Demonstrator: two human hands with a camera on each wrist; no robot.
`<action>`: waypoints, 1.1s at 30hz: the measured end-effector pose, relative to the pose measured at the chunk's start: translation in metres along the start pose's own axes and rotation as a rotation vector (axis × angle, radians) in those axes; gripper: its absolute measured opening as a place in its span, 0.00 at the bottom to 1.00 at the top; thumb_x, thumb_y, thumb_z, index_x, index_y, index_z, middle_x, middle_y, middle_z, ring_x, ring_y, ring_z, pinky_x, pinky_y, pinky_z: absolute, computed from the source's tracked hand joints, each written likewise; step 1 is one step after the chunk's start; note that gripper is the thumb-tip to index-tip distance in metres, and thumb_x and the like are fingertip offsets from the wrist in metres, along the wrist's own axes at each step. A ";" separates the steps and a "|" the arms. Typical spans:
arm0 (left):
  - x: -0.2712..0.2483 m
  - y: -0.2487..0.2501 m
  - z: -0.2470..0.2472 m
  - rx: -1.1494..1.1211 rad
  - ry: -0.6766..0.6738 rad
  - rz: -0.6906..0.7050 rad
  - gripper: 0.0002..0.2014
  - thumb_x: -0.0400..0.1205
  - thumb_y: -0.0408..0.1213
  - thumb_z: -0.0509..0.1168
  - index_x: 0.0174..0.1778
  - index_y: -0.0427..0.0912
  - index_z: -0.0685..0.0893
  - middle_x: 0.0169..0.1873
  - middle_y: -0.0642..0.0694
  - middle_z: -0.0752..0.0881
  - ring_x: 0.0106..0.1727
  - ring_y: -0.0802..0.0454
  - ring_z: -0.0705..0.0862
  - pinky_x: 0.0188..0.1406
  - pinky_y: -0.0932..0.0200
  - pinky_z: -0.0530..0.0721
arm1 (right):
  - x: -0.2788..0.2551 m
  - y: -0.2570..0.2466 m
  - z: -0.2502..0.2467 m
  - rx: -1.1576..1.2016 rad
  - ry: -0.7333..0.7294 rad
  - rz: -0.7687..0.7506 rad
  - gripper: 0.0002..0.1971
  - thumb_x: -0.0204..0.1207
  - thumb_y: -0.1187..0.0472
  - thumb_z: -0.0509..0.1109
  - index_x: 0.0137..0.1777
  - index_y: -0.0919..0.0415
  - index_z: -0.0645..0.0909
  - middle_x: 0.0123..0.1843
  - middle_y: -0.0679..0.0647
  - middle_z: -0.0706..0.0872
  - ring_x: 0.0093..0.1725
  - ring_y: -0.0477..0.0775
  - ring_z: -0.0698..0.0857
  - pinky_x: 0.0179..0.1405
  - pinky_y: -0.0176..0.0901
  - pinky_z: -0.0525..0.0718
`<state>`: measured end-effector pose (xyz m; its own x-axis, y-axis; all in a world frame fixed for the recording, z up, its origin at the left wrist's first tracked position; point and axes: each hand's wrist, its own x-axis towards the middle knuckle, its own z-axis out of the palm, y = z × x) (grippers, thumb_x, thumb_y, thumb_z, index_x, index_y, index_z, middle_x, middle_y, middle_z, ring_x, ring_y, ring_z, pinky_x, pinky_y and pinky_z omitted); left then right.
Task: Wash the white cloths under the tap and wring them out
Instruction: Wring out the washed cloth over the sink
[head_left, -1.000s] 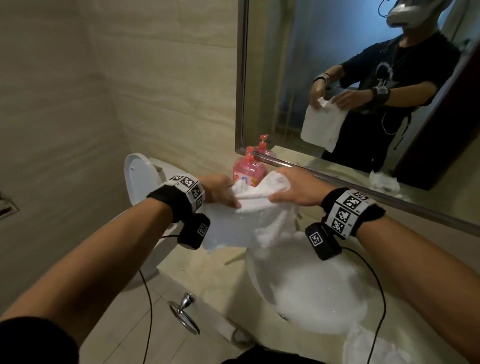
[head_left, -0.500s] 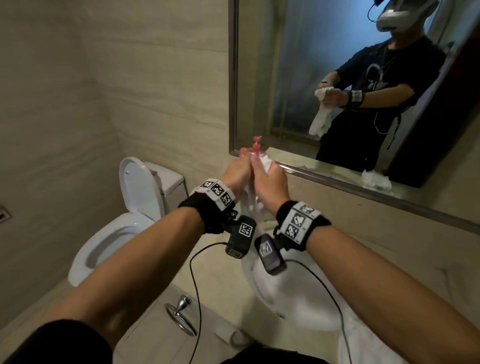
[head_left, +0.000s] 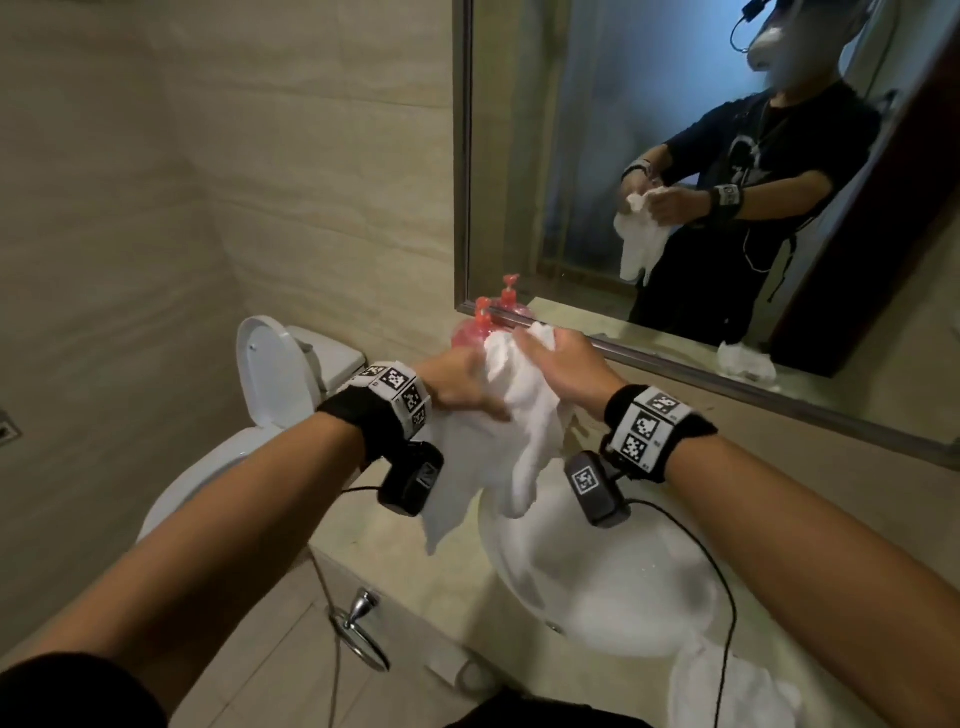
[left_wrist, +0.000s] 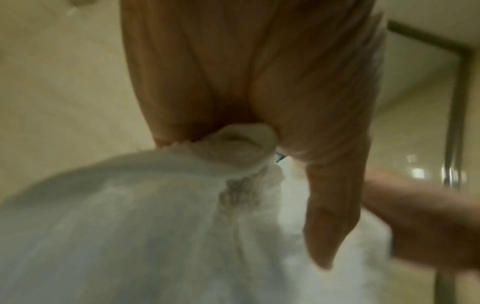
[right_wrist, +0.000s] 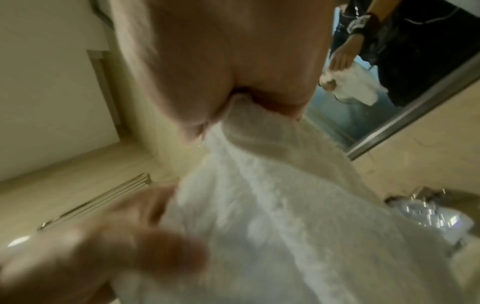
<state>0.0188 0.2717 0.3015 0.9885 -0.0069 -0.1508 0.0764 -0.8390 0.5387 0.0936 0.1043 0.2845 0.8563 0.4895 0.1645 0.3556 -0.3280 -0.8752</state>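
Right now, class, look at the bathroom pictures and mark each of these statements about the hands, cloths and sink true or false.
1. Both hands, left hand and right hand, grip one white cloth. True.
2. The cloth is held above the sink. True.
3. The soap bottle is blue. False: it is pink.
4. The toilet lid is shut. False: it stands raised.
5. A second white cloth lies on the counter by the sink. True.

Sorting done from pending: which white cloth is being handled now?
The cloth above the basin, gripped by left hand and right hand; the other cloth lies untouched on the counter.
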 end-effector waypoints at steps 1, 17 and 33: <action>0.000 -0.008 -0.001 0.177 0.020 -0.012 0.32 0.69 0.49 0.81 0.64 0.36 0.81 0.57 0.38 0.87 0.57 0.39 0.85 0.59 0.47 0.83 | -0.002 0.003 -0.007 -0.052 -0.123 -0.075 0.08 0.78 0.42 0.76 0.53 0.41 0.86 0.43 0.40 0.92 0.42 0.36 0.89 0.41 0.37 0.86; 0.025 0.001 0.030 -0.890 0.198 -0.093 0.30 0.86 0.61 0.53 0.58 0.34 0.83 0.46 0.35 0.88 0.41 0.39 0.86 0.42 0.47 0.86 | -0.014 0.019 0.047 0.269 0.227 0.153 0.18 0.79 0.38 0.71 0.50 0.54 0.87 0.38 0.46 0.93 0.34 0.44 0.92 0.27 0.35 0.84; 0.010 0.008 0.016 -0.259 -0.083 0.024 0.22 0.81 0.49 0.68 0.62 0.34 0.83 0.56 0.37 0.87 0.54 0.40 0.86 0.61 0.46 0.84 | -0.005 0.021 0.008 -0.028 0.159 0.121 0.24 0.84 0.36 0.63 0.50 0.57 0.86 0.44 0.55 0.91 0.41 0.52 0.89 0.33 0.42 0.82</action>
<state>0.0272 0.2563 0.2913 0.9772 -0.0788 -0.1971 0.0943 -0.6708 0.7356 0.0934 0.1015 0.2617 0.9410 0.3123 0.1306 0.2550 -0.4000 -0.8803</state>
